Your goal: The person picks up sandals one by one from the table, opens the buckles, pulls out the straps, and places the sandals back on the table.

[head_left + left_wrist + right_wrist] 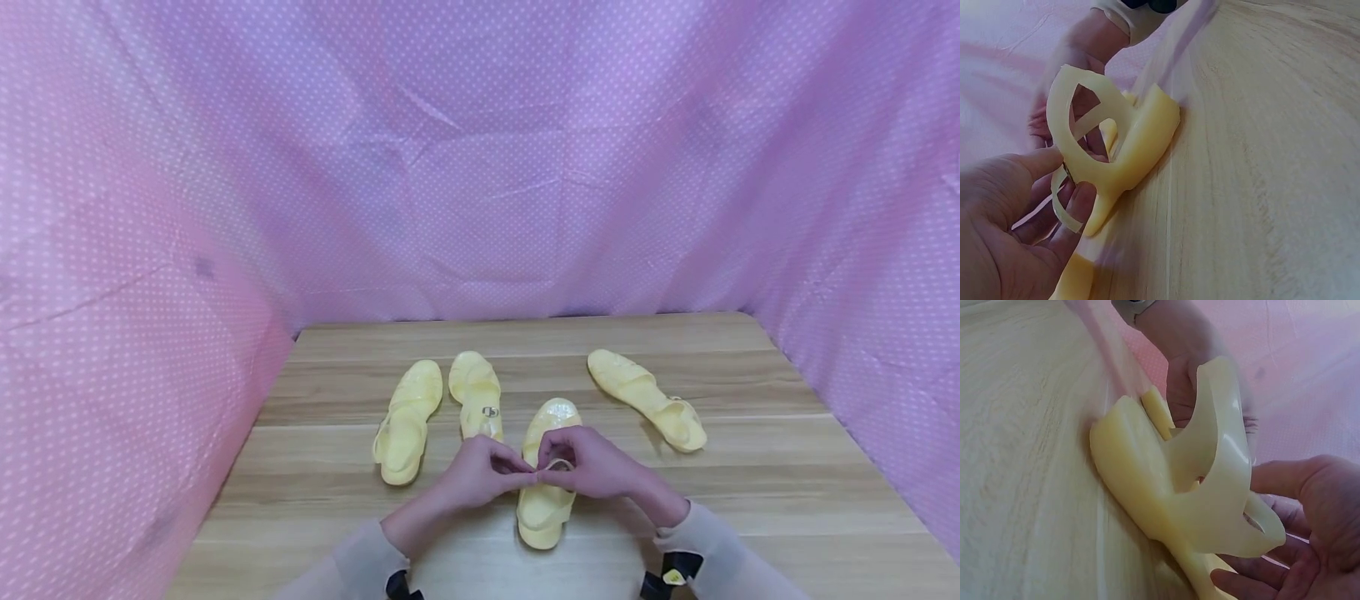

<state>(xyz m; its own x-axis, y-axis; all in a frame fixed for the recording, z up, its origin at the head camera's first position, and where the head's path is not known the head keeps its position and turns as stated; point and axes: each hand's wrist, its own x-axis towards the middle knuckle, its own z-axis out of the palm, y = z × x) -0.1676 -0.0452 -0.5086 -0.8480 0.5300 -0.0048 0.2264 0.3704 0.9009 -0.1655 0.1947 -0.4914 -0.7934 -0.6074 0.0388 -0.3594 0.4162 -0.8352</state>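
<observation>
A pale yellow jelly sandal [543,518] lies sole down near the front middle of the table, toe pointing away, its ankle strap [1088,159] standing up in a loop. My left hand [477,472] pinches the strap beside a small buckle between thumb and fingertips; a free strap end [1067,215] hangs past the fingers in the left wrist view. From the other side, my right hand [602,463] holds the strap, its thumb on the band and fingers behind it in the right wrist view. The two hands' fingertips meet above the sandal, partly covering its middle.
Two more yellow sandals, one at the left [408,417] and one just behind my left hand [477,392], stand on the wood-grain table [750,492]. Another sandal [645,396] lies slanted at the right. Pink dotted cloth [480,208] hangs around the back and sides.
</observation>
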